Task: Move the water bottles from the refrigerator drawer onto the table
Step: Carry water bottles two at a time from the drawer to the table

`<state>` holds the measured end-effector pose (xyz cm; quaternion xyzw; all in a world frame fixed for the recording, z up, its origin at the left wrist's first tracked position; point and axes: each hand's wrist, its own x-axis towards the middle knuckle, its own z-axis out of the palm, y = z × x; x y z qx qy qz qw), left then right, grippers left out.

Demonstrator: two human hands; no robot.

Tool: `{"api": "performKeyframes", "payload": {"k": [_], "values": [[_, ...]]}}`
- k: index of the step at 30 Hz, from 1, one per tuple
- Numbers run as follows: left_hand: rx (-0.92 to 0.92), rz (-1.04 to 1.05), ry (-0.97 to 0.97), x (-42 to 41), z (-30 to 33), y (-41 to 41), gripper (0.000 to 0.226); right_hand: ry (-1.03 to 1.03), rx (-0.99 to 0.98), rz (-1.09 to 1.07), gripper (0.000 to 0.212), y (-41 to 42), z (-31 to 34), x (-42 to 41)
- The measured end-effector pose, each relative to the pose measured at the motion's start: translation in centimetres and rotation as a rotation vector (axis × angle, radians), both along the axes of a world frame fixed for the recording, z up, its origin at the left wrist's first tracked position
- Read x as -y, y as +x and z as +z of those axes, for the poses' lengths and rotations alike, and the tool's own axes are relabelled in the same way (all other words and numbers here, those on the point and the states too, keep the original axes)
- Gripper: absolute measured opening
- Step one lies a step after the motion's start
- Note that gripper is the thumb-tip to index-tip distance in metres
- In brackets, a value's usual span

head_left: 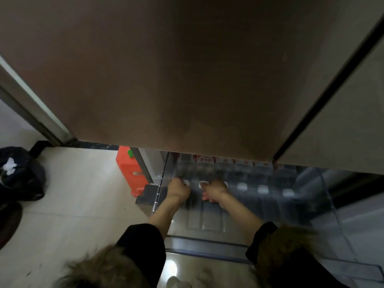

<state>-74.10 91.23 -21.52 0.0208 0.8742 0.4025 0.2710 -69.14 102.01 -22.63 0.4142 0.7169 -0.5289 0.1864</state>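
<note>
Several water bottles [262, 189] with white caps and red labels lie side by side in the clear refrigerator drawer [205, 242], caps toward me. My left hand [177, 191] curls round the neck of the leftmost bottle [186, 182]. Beside it, my right hand [216, 191] grips the top of a neighbouring bottle [202, 185]. Motion blur smears the fingers and the bottle bodies. The far ends of the bottles are hidden under the refrigerator door above. No table is in view.
The brown refrigerator door [187, 69] fills the upper view and overhangs the drawer. An orange plastic container [128, 173] stands on the tiled floor left of the drawer. A black bag [20, 175] lies at far left. A second clear bin [353, 235] sits at right.
</note>
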Motion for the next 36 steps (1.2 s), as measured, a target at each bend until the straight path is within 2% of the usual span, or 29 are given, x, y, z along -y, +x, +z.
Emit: {"api": "performKeyframes", "payload": {"k": [4, 8, 12, 15, 19, 22, 27, 29, 33, 36], "values": [[0.259, 0.050, 0.172, 1.0, 0.5, 0.3, 0.022, -0.055, 0.052, 0.030, 0.035, 1.4, 0.1, -0.5], [0.402, 0.084, 0.244, 1.0, 1.0, 0.3, 0.022, -0.009, 0.027, 0.023, 0.038, 1.0, 0.6, -0.3], [0.457, 0.120, 0.310, 0.4, 1.2, 0.9, 0.011, 0.080, -0.004, 0.036, 0.035, 0.9, 0.6, 0.3], [0.447, 0.155, 0.305, 0.4, 1.5, 0.5, 0.013, 0.087, -0.012, 0.053, 0.033, 1.1, 1.4, -0.2], [0.367, 0.244, 0.287, 0.9, 2.1, 0.7, 0.011, 0.014, -0.052, 0.024, 0.025, 1.7, 3.2, -0.5], [0.246, 0.221, 0.235, 1.3, 2.9, 1.3, 0.014, 0.012, -0.105, -0.031, 0.013, 2.5, 4.3, -0.4], [-0.057, 0.094, 0.139, 3.0, 5.4, 2.8, 0.037, 0.084, -0.146, -0.097, 0.020, 4.4, 6.2, 0.4], [-0.178, 0.073, 0.109, 3.9, 6.6, 3.3, 0.038, 0.125, -0.148, -0.101, 0.020, 5.5, 7.0, 0.6], [-0.314, 0.029, 0.070, 5.4, 8.6, 3.6, 0.035, 0.298, -0.122, -0.049, 0.024, 7.9, 8.6, 0.6], [-0.343, -0.011, 0.044, 6.3, 10.0, 3.5, 0.035, 0.592, -0.158, 0.014, 0.041, 9.1, 10.2, 0.8]]}}
